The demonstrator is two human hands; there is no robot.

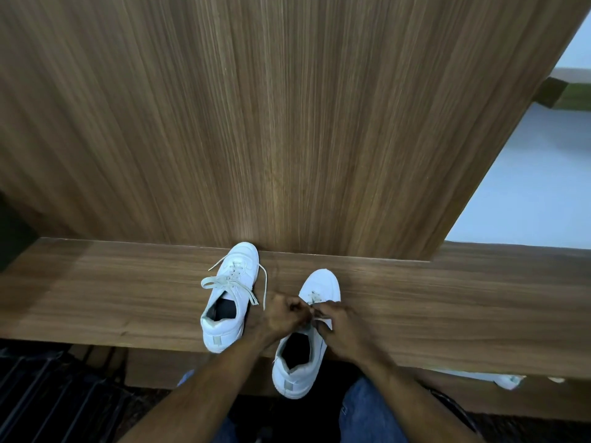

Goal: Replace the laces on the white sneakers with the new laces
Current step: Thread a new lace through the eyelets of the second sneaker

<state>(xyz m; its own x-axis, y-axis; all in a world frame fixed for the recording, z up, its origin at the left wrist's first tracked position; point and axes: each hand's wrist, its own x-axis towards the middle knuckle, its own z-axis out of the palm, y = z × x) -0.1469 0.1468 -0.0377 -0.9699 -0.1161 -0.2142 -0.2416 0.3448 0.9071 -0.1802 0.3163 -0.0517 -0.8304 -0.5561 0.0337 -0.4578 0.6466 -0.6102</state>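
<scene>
On the brown wood-grain surface point(96, 298), taking the right-hand white sneaker point(303, 340) as the landmark, the left-hand white leather sneaker point(228, 298) stands just to its left and a little farther back, toe touching the tall wood-grain panel point(287, 123). That shoe carries a flat off-white lace point(230, 281) threaded through its eyelets, ends loose and spilling off both sides; whether this is the old lace or a new one cannot be told. Over the landmark sneaker's tongue area, the left hand point(281, 314) has its fingers curled tight, apparently pinching a short stretch of pale lace point(315, 298) near the lower eyelets. The right hand point(342, 327), just to the right of it, is likewise curled and seems to grip the same lace at the shoe's middle. Only a scrap of lace shows near the toe, so this shoe looks partly laced or partly stripped. In my judgement the job is somewhere midway. The landmark sneaker's heel overhangs the surface's near edge, above blue-jeaned knees point(367, 410).
</scene>
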